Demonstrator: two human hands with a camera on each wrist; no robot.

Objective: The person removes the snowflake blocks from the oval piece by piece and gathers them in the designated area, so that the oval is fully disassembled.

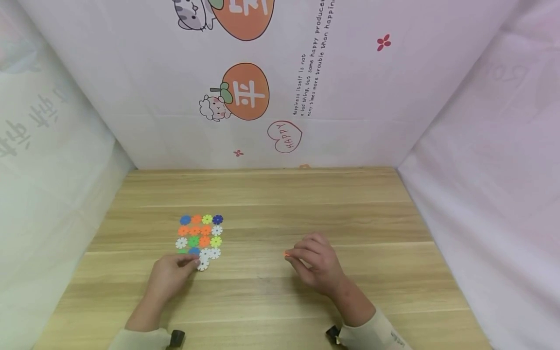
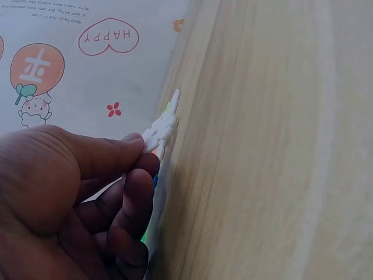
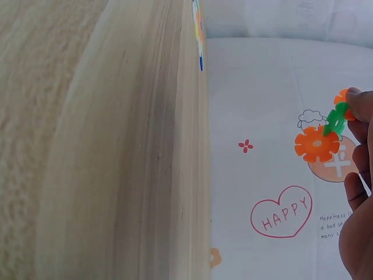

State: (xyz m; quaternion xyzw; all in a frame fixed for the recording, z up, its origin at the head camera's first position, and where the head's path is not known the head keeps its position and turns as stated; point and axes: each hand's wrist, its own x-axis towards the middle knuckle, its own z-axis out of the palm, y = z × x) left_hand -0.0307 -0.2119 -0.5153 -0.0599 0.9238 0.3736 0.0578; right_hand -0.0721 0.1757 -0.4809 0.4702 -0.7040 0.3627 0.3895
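Left of centre in the head view, the left hand (image 1: 171, 274) is pinching a white snowflake disc (image 1: 203, 264) at the lower edge of the flat grid of coloured discs (image 1: 200, 235) lying on the wooden table (image 1: 280, 204). The right hand (image 1: 316, 262), lower middle, is pinching a small orange-and-green disc cluster (image 3: 324, 135) above the tabletop. The cluster's joints look loosely slotted, though the view is poor; a squeeze or tilt could be popping them apart, and the left fingers may be nudging neighbouring discs out of line.

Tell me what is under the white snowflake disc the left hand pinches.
The white plastic snowflake disc in the left hand sits at the near edge of the coloured disc cluster, over the wooden table. Whether it touches the wood is hidden.
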